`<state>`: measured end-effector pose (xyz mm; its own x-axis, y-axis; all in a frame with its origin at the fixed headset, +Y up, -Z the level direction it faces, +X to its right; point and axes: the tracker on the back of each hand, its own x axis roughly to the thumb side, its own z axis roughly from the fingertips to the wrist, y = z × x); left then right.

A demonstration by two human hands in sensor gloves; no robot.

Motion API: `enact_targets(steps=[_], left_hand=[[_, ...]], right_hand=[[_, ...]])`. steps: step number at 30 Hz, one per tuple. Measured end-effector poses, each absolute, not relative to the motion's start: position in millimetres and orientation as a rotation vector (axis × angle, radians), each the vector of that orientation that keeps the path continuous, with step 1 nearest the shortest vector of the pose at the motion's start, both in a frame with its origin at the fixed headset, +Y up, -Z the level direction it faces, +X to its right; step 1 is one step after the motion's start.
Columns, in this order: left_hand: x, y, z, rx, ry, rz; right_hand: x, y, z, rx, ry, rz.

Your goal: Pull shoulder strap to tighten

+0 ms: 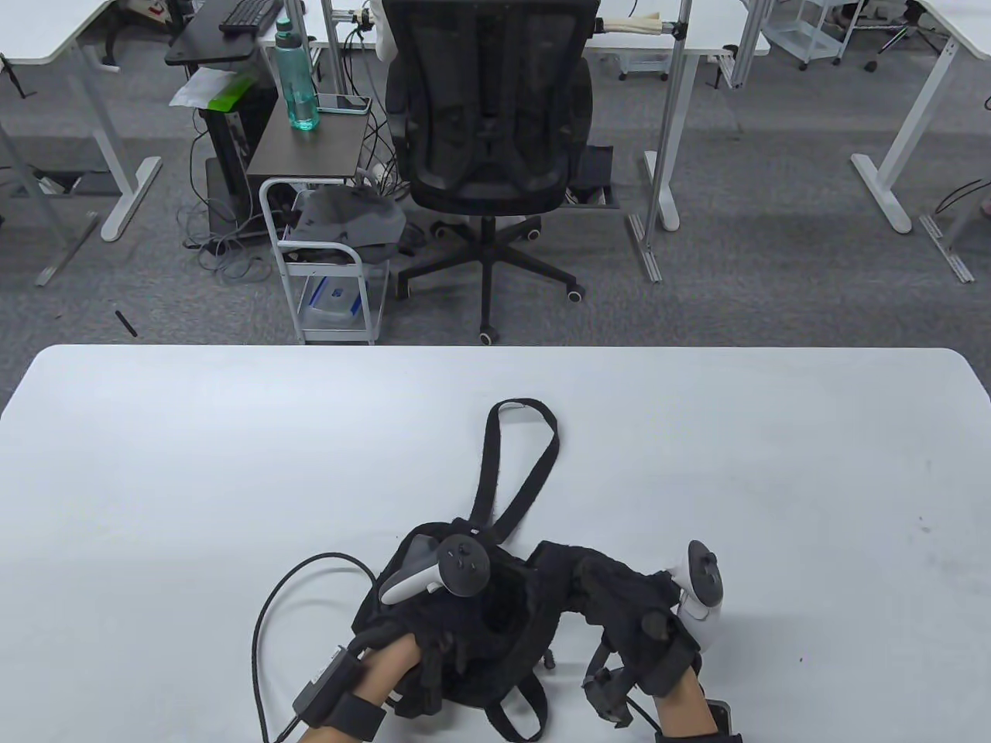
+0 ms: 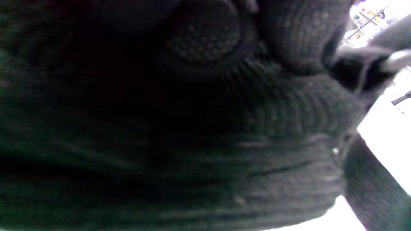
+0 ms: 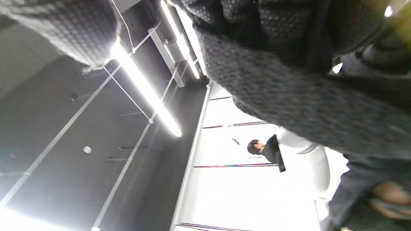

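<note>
Basically a soft black bag lies at the near edge of the white bench, its shoulder strap looping away across the top. Left hand rests on the bag, right hand at its right end; whether either grip is closed, cannot tell. Likely light, limp webbing: pinch the strap near its adjuster and pin the bag.
</note>
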<state>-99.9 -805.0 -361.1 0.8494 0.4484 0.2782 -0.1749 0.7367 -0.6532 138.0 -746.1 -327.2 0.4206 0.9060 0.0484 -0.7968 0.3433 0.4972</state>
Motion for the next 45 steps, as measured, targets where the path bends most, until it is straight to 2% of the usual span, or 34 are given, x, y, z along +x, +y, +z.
enact_targets(steps=[3,10,14,15,17,19,22,26,31,34,39,42,45], left_hand=[[-101,-805,-362,-0.659,-0.429,0.354],[-101,-807,-364,-0.662,-0.396,0.365],[-100,-807,-364,-0.630,-0.354,0.375],[-99,-807,-364,-0.617,-0.337,0.380],[-96,-806,-364,-0.591,-0.312,0.369],[-94,-806,-365,-0.581,-0.292,0.372],[-93,-807,-368,-0.570,-0.277,0.379],[-92,-808,-372,-0.574,-0.260,0.397],[-88,-808,-373,-0.541,-0.244,0.381],[-86,-807,-371,-0.512,-0.251,0.368],[-84,-801,-364,-0.428,-0.310,0.343],[-82,-794,-358,-0.385,-0.367,0.347],[-80,-780,-351,-0.325,-0.427,0.338]], right_hand=[[140,-743,-327,0.532,0.280,0.919],[166,-719,-320,0.552,0.136,1.031],[179,-711,-314,0.421,0.046,1.230],[182,-708,-313,0.423,0.077,1.316],[185,-706,-309,0.459,0.274,1.466],[191,-706,-306,0.380,0.360,1.535],[203,-706,-306,0.334,0.417,1.715],[218,-717,-306,0.162,0.510,1.873],[216,-729,-310,-0.022,0.570,2.030],[212,-732,-312,-0.059,0.581,2.082],[207,-734,-319,-0.009,0.547,2.097],[205,-735,-323,0.007,0.399,2.074],[204,-734,-323,0.022,0.334,2.092]])
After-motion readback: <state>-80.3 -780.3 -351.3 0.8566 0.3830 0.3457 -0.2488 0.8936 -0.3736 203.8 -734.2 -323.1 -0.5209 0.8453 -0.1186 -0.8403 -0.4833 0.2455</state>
